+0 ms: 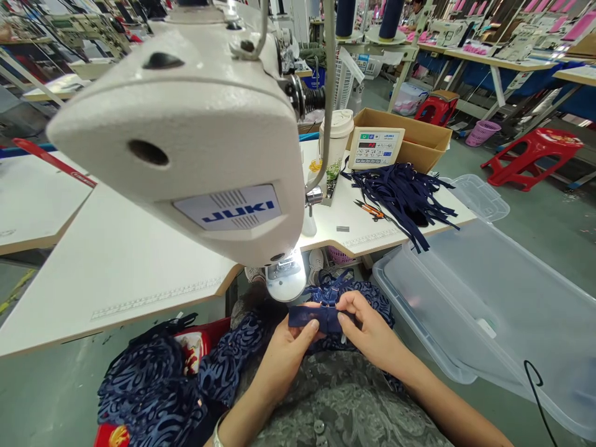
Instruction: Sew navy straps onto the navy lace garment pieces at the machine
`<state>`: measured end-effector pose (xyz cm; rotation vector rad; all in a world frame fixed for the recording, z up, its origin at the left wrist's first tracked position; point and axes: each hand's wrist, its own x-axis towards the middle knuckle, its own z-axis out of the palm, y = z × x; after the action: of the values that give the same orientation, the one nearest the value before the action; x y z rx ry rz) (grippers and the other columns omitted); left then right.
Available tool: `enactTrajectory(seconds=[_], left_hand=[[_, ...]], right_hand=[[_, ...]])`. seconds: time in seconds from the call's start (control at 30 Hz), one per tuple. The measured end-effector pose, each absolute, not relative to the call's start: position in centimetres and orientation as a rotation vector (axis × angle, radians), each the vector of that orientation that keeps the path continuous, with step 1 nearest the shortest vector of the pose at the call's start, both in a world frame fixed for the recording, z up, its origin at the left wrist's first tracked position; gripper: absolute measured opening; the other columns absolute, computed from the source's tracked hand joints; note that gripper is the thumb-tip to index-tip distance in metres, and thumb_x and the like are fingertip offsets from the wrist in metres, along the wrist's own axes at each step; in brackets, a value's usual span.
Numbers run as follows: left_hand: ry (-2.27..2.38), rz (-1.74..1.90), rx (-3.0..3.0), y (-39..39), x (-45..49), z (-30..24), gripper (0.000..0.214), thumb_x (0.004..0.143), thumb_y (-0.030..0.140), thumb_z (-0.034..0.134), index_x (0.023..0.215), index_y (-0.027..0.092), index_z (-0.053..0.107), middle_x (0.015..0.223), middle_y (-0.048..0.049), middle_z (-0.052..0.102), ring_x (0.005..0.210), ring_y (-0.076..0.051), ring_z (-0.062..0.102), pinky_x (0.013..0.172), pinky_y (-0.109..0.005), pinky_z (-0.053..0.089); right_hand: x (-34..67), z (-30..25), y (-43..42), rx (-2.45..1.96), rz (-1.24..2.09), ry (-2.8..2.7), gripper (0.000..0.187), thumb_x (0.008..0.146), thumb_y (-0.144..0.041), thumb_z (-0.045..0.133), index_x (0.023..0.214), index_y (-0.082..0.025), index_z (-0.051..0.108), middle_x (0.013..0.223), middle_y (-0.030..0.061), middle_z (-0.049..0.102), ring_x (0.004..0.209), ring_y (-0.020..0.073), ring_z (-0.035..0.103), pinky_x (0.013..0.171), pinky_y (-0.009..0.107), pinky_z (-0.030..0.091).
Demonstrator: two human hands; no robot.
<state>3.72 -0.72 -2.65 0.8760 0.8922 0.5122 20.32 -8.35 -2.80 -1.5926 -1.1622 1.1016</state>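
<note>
My left hand (289,347) and my right hand (365,329) both pinch a small navy fabric piece (321,315) held over my lap, just below the lit head of a white JUKI sewing machine (195,130). Thumbs and fingers of both hands are pressed onto the strip. A navy lace garment (218,366) lies across my lap beneath the hands. More navy lace is heaped in a bin at the lower left (144,391).
On the white table (139,261) lie a pile of navy straps (405,195), orange scissors (371,211), a control panel (376,148), a lidded cup (336,139) and a cardboard box (414,139). A clear plastic tub (488,304) stands at right. Red stools (531,155) stand beyond.
</note>
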Motion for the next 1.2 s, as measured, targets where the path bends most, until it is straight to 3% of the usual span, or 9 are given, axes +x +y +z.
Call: enactTrajectory(seconds=[0.4, 0.63, 0.97, 1.2], left_hand=[[0.901, 0.524, 0.687, -0.73, 3.78, -2.85, 0.031, 0.069, 0.026, 0.080, 0.097, 0.017, 0.070, 0.087, -0.0025, 0.070, 0.069, -0.010, 0.062, 0.072, -0.020, 0.052], [0.834, 0.518, 0.688, -0.73, 3.63, -3.20, 0.029, 0.076, 0.029, 0.073, 0.102, 0.016, 0.069, 0.100, -0.0072, 0.071, 0.091, -0.018, 0.063, 0.086, -0.029, 0.049], [0.959, 0.553, 0.594, -0.37, 4.04, -3.23, 0.030, 0.063, 0.028, 0.084, 0.087, 0.016, 0.071, 0.084, -0.0033, 0.073, 0.078, -0.016, 0.065, 0.077, -0.026, 0.048], [0.983, 0.539, 0.541, -0.41, 3.78, -3.46, 0.030, 0.061, 0.027, 0.084, 0.086, 0.015, 0.072, 0.081, -0.0033, 0.074, 0.076, -0.015, 0.065, 0.076, -0.024, 0.049]], right_hand=[[20.24, -2.55, -8.23, -1.602, 1.088, -1.175, 0.007, 0.093, -0.021, 0.042, 0.098, -0.025, 0.044, 0.088, -0.0023, 0.052, 0.078, 0.0125, 0.050, 0.070, 0.024, 0.039], [20.14, -2.44, -8.26, -1.605, 1.085, -1.183, 0.006, 0.093, -0.023, 0.042, 0.098, -0.024, 0.045, 0.086, -0.0017, 0.051, 0.075, 0.0124, 0.049, 0.067, 0.024, 0.040], [19.40, -2.25, -7.95, -1.571, 1.117, -1.217, 0.009, 0.089, -0.018, 0.043, 0.095, -0.023, 0.046, 0.082, -0.0023, 0.052, 0.073, 0.0124, 0.049, 0.065, 0.023, 0.039], [19.47, -2.25, -8.04, -1.602, 1.127, -1.228, 0.006, 0.092, -0.023, 0.042, 0.096, -0.024, 0.046, 0.083, -0.0020, 0.051, 0.073, 0.0127, 0.049, 0.065, 0.024, 0.039]])
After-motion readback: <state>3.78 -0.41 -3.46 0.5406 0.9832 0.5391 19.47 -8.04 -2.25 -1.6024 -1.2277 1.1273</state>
